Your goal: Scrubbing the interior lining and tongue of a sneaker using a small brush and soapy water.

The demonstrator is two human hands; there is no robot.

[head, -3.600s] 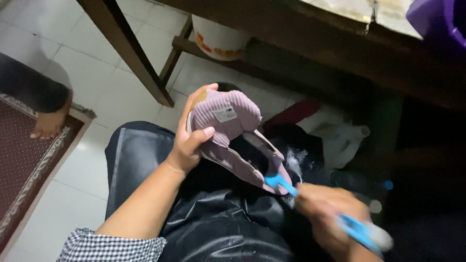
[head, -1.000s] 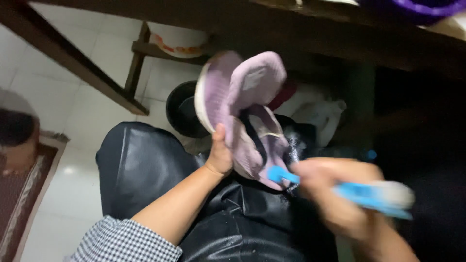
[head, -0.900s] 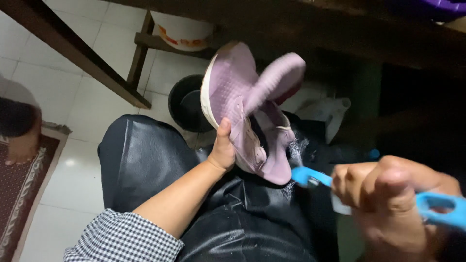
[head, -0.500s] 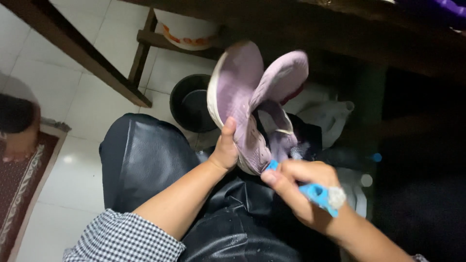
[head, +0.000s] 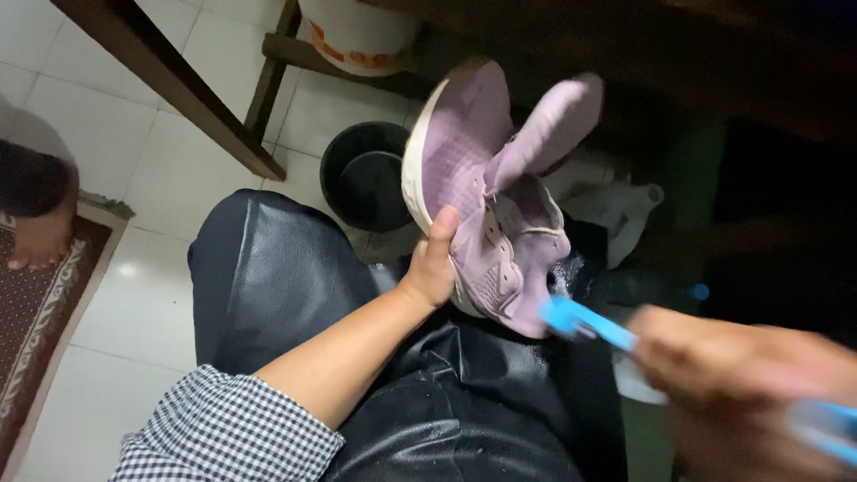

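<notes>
Overhead, left hand [head: 433,268] clamped on lilac shoe [head: 478,205], right hand [head: 732,370] gripping blue brush [head: 585,323].

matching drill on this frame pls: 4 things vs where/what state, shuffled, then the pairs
Things:
1. lilac shoe
2. blue brush
3. black bucket
4. patterned rug

Places or states:
A. on the tiled floor beside the wooden table leg
B. gripped at its side by the left hand, tongue pulled up
C. at the left edge of the view, a bare foot on it
D. in the blurred right hand, head by the shoe's heel end

Pairs: 1-B, 2-D, 3-A, 4-C
</notes>
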